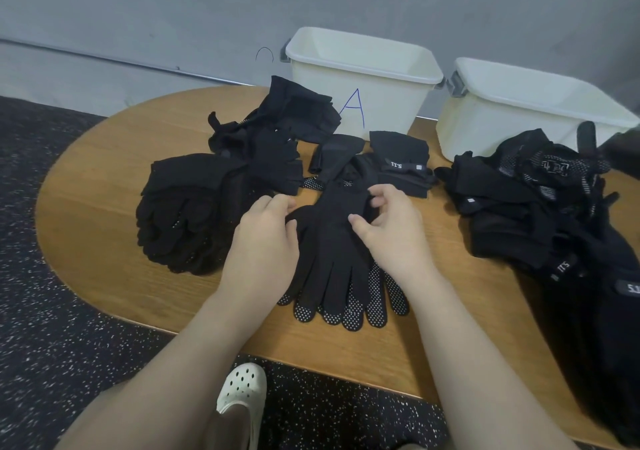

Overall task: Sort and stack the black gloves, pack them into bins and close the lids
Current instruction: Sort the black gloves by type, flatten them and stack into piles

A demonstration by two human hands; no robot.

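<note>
— What's the biggest thing here?

— The wooden table (104, 207), rounded at its left end, standing on dark speckled floor (41, 345) against a grey wall (173, 6).

— And on it?

— At the back, two white bins with no lids on: the bin marked A (363, 79) and, to its right, the second bin (519, 110). Then the black gloves in heaps: the right heap (540, 214) is the largest and runs down the table's right side, the left heap (194, 207) lies left of centre, and a folded bundle (401, 162) sits just in front of the bin marked A.

— Where is the stack being worked on?

— In the middle, near the front edge. The centre stack (332, 266) lies flat, fingers pointing toward the person, dotted palms showing underneath.

— The hands?

— The left hand (266, 238) rests on the stack's left side, its grip curled at the top glove's edge. The right hand (391, 224) pinches the top glove near the cuff with thumb and fingers.

— Anything smaller?

— A white clog (242, 390) below the table's edge.
</note>
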